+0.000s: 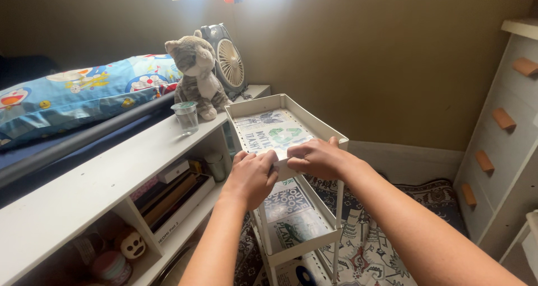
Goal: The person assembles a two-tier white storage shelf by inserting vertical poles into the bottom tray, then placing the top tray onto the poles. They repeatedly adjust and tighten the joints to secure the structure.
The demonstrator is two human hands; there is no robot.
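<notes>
Printed sheet (273, 132) flat in top tray (328, 130) of white tiered cart, just beside long white shelf (84, 193). Left hand (250, 176) and right hand (315, 157) both closed, pinching sheet's near edge at tray's front rim. Plush cat (197, 73), plastic cup (186, 116), fan (226, 59) on shelf.
</notes>
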